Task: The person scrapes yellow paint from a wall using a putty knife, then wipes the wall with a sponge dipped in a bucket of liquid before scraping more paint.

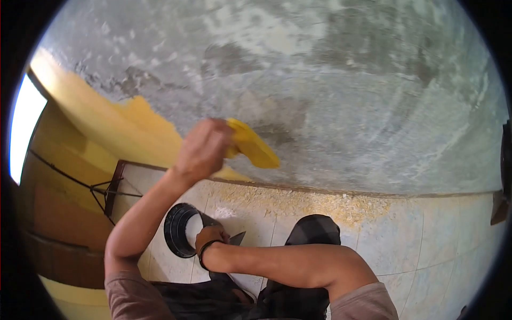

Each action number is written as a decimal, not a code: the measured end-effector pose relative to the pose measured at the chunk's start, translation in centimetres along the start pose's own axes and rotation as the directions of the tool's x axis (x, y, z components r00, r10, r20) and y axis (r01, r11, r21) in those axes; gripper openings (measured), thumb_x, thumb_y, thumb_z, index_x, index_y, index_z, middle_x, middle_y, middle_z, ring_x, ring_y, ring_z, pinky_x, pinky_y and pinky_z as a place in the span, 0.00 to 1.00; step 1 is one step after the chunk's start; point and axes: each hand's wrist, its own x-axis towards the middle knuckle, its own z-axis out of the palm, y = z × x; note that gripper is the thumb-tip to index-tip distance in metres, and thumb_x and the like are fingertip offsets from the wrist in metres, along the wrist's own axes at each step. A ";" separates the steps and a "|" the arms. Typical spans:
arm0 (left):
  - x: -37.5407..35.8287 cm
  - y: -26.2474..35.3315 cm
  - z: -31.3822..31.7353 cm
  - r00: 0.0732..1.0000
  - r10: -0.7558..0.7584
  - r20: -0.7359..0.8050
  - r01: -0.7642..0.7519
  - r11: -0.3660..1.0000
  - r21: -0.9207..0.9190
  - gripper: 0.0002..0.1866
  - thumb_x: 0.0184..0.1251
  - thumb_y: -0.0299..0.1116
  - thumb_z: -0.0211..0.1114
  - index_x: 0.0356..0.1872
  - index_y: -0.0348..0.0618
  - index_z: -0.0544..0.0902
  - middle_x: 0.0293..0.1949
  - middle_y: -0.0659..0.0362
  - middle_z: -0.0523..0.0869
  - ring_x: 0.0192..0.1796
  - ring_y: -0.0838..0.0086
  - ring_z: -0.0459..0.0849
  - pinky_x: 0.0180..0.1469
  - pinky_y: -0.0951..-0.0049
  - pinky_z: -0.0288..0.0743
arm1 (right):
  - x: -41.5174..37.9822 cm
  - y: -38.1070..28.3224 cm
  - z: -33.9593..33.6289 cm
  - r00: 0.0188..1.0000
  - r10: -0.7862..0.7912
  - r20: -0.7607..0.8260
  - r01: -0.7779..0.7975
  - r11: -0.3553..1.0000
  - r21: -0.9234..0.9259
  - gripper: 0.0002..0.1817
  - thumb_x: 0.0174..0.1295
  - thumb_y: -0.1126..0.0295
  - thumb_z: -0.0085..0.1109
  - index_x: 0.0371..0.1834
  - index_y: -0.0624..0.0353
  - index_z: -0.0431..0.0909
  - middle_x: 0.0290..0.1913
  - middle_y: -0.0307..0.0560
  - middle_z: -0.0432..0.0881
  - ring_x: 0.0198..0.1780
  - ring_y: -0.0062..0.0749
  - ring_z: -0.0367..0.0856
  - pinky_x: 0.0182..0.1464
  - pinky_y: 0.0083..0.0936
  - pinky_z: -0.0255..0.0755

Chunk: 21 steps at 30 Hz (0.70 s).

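Observation:
My left hand [202, 146] is raised at the grey wall [362, 122], its fingers closed on a yellow spreader [257, 149]. The spreader's broad edge points down and right, close over the wall surface. Lower down, my right hand [213, 238] crosses to the left, a dark band around its wrist. It is closed on a putty knife [236, 238] whose metal blade sticks out to the right; the handle is hidden in the fingers. Right beside that hand stands a black bucket [173, 232] with a smooth white mass [194, 229] inside, partly covered by the hand.
Yellow and white flakes [341, 208] litter the tiled floor [394, 245] along the wall's foot. Yellow paint [144, 125] remains on the wall's left part. A thin dark metal frame [101, 188] stands at left. My dark-clothed knee [314, 229] is below the wall.

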 end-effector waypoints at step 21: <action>-37.2 6.3 -3.5 -0.249 -0.933 0.260 0.898 -0.122 0.423 0.13 0.49 0.34 0.74 0.36 0.40 0.85 0.37 0.49 0.88 0.42 0.56 0.87 0.44 0.62 0.79 | -1.1 11.8 -4.1 0.956 0.174 -0.237 -0.135 0.976 0.173 0.12 0.58 0.66 0.57 0.41 0.58 0.84 0.42 0.59 0.85 0.48 0.52 0.83 0.49 0.41 0.76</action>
